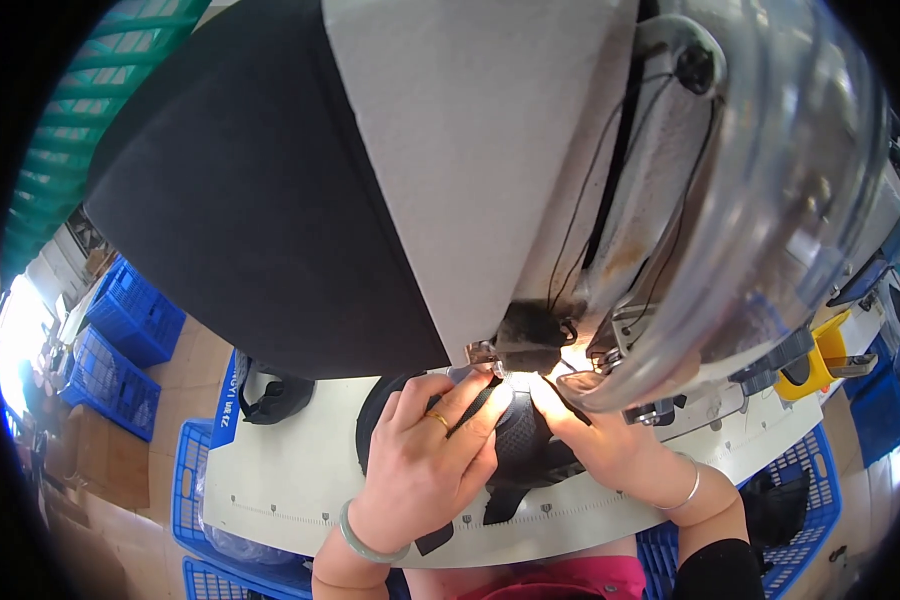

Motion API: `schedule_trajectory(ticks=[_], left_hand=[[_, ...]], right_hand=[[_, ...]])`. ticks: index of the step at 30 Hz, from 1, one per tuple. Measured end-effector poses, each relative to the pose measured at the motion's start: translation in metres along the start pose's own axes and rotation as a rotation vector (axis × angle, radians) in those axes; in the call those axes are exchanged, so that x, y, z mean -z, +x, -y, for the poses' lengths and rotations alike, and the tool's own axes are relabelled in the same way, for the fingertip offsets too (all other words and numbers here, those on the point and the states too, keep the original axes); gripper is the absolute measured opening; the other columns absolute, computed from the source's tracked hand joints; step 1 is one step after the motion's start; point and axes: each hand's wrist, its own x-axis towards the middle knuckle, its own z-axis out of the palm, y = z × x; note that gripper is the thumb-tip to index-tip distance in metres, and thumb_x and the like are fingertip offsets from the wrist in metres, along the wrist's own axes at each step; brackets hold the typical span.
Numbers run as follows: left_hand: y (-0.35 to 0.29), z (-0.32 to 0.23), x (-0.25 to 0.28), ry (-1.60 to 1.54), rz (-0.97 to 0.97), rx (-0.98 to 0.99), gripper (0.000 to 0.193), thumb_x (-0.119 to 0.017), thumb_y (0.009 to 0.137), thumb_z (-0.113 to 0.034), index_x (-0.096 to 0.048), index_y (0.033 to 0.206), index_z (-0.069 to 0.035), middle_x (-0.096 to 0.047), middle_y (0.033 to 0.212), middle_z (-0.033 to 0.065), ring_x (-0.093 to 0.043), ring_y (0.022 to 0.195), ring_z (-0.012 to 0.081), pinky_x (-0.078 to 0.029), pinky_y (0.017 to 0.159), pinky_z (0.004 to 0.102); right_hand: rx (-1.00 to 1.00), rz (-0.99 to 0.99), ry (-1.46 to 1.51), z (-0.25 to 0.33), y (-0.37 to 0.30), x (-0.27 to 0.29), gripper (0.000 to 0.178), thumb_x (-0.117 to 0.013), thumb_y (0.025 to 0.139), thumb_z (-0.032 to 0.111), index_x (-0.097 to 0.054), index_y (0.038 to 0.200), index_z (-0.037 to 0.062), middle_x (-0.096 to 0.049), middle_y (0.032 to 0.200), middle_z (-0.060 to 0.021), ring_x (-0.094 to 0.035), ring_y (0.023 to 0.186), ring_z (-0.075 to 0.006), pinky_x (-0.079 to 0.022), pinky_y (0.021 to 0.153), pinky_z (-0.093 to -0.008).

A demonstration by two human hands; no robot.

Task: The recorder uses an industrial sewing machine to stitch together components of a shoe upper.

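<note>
A black piece of sewn mesh fabric [518,432] with loose straps lies bunched on the pale machine bed under the sewing machine's head. My left hand [425,455] grips its left part, with index finger and thumb reaching up close to the lit presser foot [498,368]. From the right, my right hand [610,448] holds the fabric's other side, its thumb beside the lit stitching spot; its other fingers are mostly hidden. One black strap end [505,503] hangs toward me. The dark needle-bar housing [530,338] hides the needle.
The grey sewing machine arm [450,150] and a clear curved shield [770,200] fill the space above my hands. Another black strapped piece [275,395] rests at the bed's left end. Blue crates [190,490] stand below the bed and on the floor. A yellow holder [820,360] is at right.
</note>
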Motion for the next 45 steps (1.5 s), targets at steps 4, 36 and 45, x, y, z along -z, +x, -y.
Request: schedule_trajectory(ticks=[4, 36, 45], left_hand=[[-0.001, 0.0, -0.004, 0.047, -0.012, 0.007, 0.03, -0.065, 0.068, -0.01, -0.067, 0.097, -0.005, -0.062, 0.113, 0.0087, -0.052, 0.089, 0.0237, -0.045, 0.071, 0.0336], [0.002, -0.001, 0.012, -0.215, 0.069, 0.119, 0.033, -0.058, 0.068, 0.003, -0.068, 0.099, -0.003, -0.065, 0.106, 0.0178, -0.062, 0.085, 0.0316, -0.05, 0.076, 0.0353], [0.002, -0.001, 0.015, -0.155, 0.102, 0.09, 0.035, -0.058, 0.067, 0.001, -0.068, 0.1, -0.004, -0.064, 0.11, 0.0165, -0.062, 0.09, 0.0318, -0.05, 0.08, 0.037]], right_hand=[[0.009, -0.023, 0.061, -0.006, 0.001, -0.003, 0.029, -0.067, 0.068, 0.009, -0.064, 0.096, 0.0051, -0.059, 0.098, -0.0145, -0.057, 0.076, -0.0265, -0.051, 0.057, -0.0311], [-0.036, -0.002, 0.12, -0.002, 0.012, 0.013, 0.027, -0.063, 0.064, 0.011, -0.066, 0.09, 0.005, -0.061, 0.093, -0.0142, -0.062, 0.088, -0.0304, -0.05, 0.089, -0.0453], [-0.036, 0.015, 0.116, 0.0, 0.012, 0.014, 0.032, -0.062, 0.065, 0.009, -0.067, 0.096, 0.0044, -0.061, 0.095, -0.0128, -0.061, 0.087, -0.0285, -0.05, 0.086, -0.0424]])
